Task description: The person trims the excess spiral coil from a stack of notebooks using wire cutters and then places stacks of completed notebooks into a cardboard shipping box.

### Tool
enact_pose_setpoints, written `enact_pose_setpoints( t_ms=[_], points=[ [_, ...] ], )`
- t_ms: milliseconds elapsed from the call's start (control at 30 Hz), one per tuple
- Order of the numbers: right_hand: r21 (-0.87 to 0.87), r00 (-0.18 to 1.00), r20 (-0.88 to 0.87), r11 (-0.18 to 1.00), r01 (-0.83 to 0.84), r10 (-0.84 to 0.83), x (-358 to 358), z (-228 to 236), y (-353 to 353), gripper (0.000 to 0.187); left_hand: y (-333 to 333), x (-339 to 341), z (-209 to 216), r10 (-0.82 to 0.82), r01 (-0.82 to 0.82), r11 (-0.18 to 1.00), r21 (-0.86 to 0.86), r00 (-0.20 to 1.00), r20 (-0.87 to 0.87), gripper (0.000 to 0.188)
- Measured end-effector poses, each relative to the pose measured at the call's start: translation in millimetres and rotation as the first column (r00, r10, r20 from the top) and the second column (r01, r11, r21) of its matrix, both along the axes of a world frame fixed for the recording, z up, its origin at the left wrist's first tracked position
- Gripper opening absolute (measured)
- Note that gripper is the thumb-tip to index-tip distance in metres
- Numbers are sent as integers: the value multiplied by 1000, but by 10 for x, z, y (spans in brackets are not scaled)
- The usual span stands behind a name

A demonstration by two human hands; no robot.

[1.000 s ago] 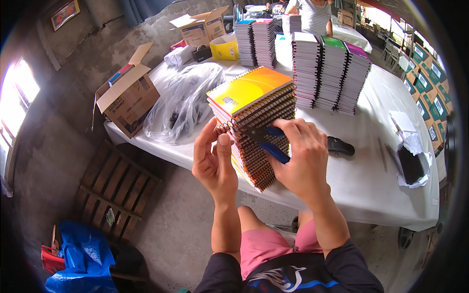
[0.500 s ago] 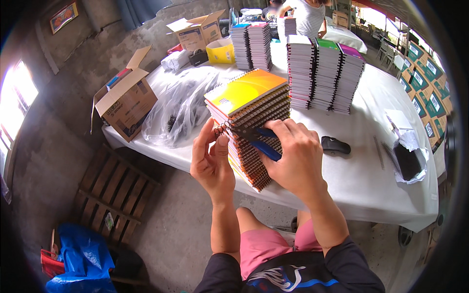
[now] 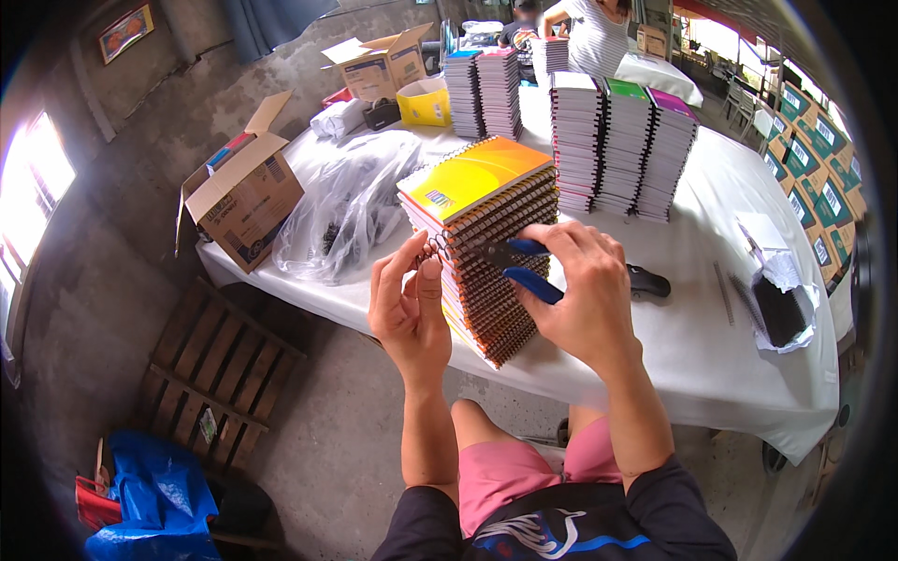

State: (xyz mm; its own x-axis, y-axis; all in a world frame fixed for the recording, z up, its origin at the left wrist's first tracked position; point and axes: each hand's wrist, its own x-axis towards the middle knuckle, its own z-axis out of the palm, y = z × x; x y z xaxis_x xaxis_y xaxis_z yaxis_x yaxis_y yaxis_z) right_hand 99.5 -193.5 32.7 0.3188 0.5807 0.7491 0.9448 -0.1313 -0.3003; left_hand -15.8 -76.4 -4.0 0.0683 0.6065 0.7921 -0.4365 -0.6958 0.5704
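A stack of spiral-bound notebooks point(image 3: 486, 271) stands at the table's near edge, its coil spines facing me and an orange-yellow cover on top. At the stack's left corner, my left hand point(image 3: 409, 304) pinches a short end of dark spiral coil point(image 3: 428, 252) between thumb and fingers. Whether that piece is still joined to a notebook, I cannot tell. My right hand point(image 3: 589, 290) grips blue-handled wire cutters point(image 3: 531, 280) in front of the spines. Their handles are spread, and the dark jaws point left toward the coil, a little apart from it.
Taller notebook stacks point(image 3: 622, 145) stand behind, with more point(image 3: 482, 93) farther back. A black computer mouse point(image 3: 647, 280) and an opened pack of dark coils point(image 3: 781, 309) lie to the right. Clear plastic point(image 3: 341, 210) and a cardboard box point(image 3: 245, 201) are at left. Two people are beyond the table.
The cutters have drawn back to the right, away from the coil end, and their handles are wider apart. My left hand stays nearly in place, still pinching the coil.
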Motion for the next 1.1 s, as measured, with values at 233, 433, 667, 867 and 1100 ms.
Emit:
enact_pose_setpoints(
  t_ms=[233,433,667,867,1100],
  points=[
    [-2,998,26,999,53,-53,-85,43,86,43,-3,2,26,18,-17,1000,17,1000,-11,23],
    [-20,1000,-14,1000,1,-2,-89,43,129,38,2,-19,27,27,-26,999,33,999,-27,22],
    [9,983,-147,994,-110,110,23,-60,139,33,55,-45,23,80,-77,995,64,996,-39,23],
    [-31,956,-149,965,-262,254,267,-174,-295,36,619,-506,199,395,-412,910,40,894,213,26],
    [-104,968,-240,989,-102,75,514,-512,-579,35,2453,-522,-49,632,-721,687,86,535,-561,39]
  ],
)
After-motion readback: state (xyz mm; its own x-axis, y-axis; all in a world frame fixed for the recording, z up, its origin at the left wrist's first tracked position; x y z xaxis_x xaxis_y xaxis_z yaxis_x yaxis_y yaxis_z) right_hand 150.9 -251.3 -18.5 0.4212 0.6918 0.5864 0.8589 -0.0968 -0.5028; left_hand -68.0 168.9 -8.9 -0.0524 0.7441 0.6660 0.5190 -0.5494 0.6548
